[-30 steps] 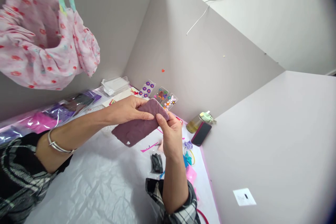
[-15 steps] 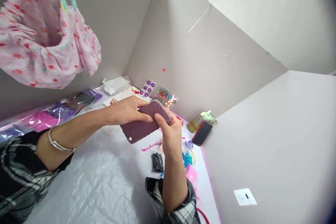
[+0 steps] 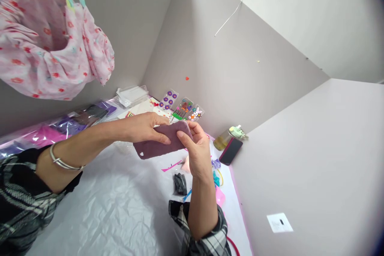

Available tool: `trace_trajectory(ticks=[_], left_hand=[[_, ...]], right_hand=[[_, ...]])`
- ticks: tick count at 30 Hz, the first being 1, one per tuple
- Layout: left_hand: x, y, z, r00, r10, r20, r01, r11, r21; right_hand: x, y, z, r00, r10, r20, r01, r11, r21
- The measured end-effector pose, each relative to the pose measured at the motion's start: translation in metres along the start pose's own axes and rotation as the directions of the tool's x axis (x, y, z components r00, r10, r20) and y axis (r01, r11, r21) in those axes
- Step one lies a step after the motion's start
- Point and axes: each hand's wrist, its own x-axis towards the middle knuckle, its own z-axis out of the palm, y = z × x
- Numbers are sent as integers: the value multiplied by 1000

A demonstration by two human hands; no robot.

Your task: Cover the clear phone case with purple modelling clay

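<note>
A flat mauve piece (image 3: pixel 159 145), shaped like a phone case with a small light spot at its lower left corner, is held up above the white-covered table. My left hand (image 3: pixel 151 128) grips its upper left side, thumb across the face. At its right end my right hand (image 3: pixel 196 144) pinches it, thumb on the front and fingers behind. Behind the hands stand clear decorated cases, one with purple flowers (image 3: pixel 168 99) and one with a white rabbit (image 3: pixel 196 113). The back of the mauve piece is hidden.
Bagged coloured clay (image 3: pixel 45 134) lies along the left wall, below a hanging pink cloth bag (image 3: pixel 60 64). A bottle (image 3: pixel 223 140) and a phone (image 3: pixel 231 151) are at the right. A black packet (image 3: pixel 180 184) and colourful scraps lie near my right forearm.
The mauve piece has turned slightly and its left end moved a little left and up. My right hand has shifted slightly right, and more of the decorated cases shows behind.
</note>
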Motion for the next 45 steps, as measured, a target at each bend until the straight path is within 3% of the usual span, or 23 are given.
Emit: trace_trajectory(ticks=[4, 8, 11, 13, 15, 17, 19, 21, 23, 24, 25, 28, 30, 34, 37, 40, 45], left_hand=[[2, -1, 5, 994, -99, 41, 102, 992, -71], [1, 1, 7, 999, 28, -40, -28, 999, 18], [1, 2, 5, 998, 65, -11, -65, 996, 56], [2, 2, 4, 999, 47, -26, -45, 998, 54], [4, 1, 2, 982, 104, -157, -100, 994, 33], [7, -1, 1, 903, 183, -390, -213, 976, -36], [10, -4, 2, 770, 173, -615, -327, 933, -147], [14, -8, 6, 657, 92, -748, -409, 877, -251], [18, -12, 13, 620, 6, -784, -448, 824, -348], [20, -13, 17, 626, -36, -779, -455, 795, -402], [21, -14, 21, 665, -74, -744, -439, 766, -469], [23, -14, 31, 854, -71, -516, -331, 691, -643], [20, -15, 35, 923, -37, -384, -252, 695, -673], [8, -25, 34, 942, -58, -332, -185, 735, -652], [-2, -40, 32, 981, -53, -189, -76, 782, -618], [-9, -59, 38, 995, -51, -91, -16, 787, -616], [-19, -93, 66, 988, -137, -76, 67, 807, -587]], right_hand=[[0, 0, -3, 1000, -11, -25, 9, 998, -59], [-1, -1, -5, 1000, -16, 2, 16, 997, -72], [-2, -2, -5, 1000, -9, 22, 12, 995, -102], [0, -1, -5, 999, -17, -48, 13, 997, -70], [3, 1, -6, 980, -20, -196, 29, 999, 43], [8, 3, -7, 933, 6, -359, 63, 981, 182], [12, 6, -8, 893, 73, -445, 77, 947, 311], [14, 8, -9, 888, 152, -435, 52, 904, 423], [15, 12, -7, 904, 185, -386, 31, 871, 491], [15, 13, -5, 914, 181, -364, 30, 863, 504], [15, 15, -3, 923, 170, -345, 31, 861, 508], [14, 19, 5, 948, 154, -278, 9, 862, 507], [13, 18, 11, 963, 157, -220, -24, 859, 511], [3, 13, 21, 977, 193, -94, -124, 864, 489], [-8, 14, 24, 966, 253, -46, -220, 906, 361], [-23, 29, 26, 948, 299, -105, -270, 936, 227], [-51, 70, 29, 922, 334, -196, -282, 926, 253]])
